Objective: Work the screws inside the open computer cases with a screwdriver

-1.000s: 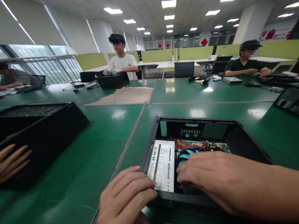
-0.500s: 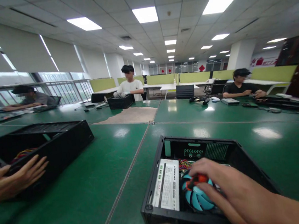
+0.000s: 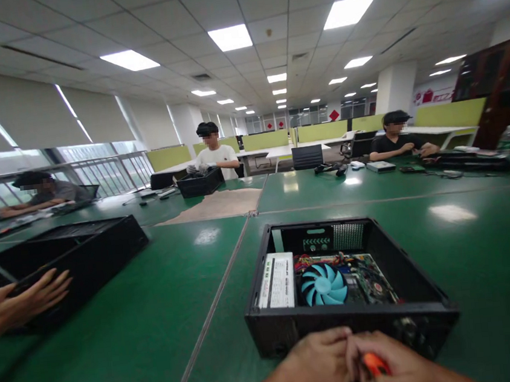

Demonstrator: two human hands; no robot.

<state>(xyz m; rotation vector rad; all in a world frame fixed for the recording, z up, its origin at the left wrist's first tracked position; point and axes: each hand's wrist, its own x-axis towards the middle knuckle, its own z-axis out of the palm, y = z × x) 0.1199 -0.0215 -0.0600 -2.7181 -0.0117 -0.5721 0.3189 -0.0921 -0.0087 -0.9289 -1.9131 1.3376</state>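
Observation:
In front of me on the green table lies an open black computer case [image 3: 305,322]. Inside it I see a white-labelled power supply [image 3: 276,283], a light-blue fan [image 3: 323,286] and a circuit board [image 3: 374,282] with coloured wires. My right hand [image 3: 393,356] is closed around a screwdriver [image 3: 376,363], whose orange handle shows between the fingers; its shaft is hidden. Against it, just before the case's near wall, my left hand [image 3: 318,360] has its fingers bent together. What those fingers hold, if anything, is hidden.
At the left, another person's hand [image 3: 43,298] rests on a second black case [image 3: 102,261]. Brown paper [image 3: 220,205] lies across the table. Three other people sit farther off, one at a black box [image 3: 202,182]. Electronic parts lie at the far right.
My right hand has drawn back from above the fan with the screwdriver, uncovering the fan. Both my hands are now together before the case's near wall. The view has shifted slightly.

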